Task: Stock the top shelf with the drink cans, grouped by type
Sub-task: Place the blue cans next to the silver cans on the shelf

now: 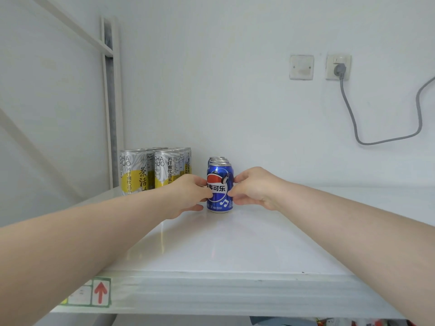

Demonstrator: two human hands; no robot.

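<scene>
Nearest me is the front lip of the top shelf (235, 288), with a red-arrow label (101, 291) stuck at its left end; both forearms reach across its bare white surface. The left hand (188, 194) and right hand (254, 188) meet at the front blue cola can (220, 184), fingers (235, 178) curled and pinched against its 2 sides; it stands upright on the shelf, logo towards me. I judge the 2-sided hold is for squaring it up, so it lines up with the blue row (217, 159) directly behind, where at least 2 more tops show; whether they touch I cannot tell. Just left, with a gap between the types, the silver-and-yellow tea cans (150, 170) stand in 2 files running back beside the upright post (110, 114); that keeps each kind in its own block. The shelf holds only these 2 groups; its right part is bare. Beyond, on the wall, a blank plate (301, 67) and a socket (338, 67) with a grey cable (353, 118) plugged in.
</scene>
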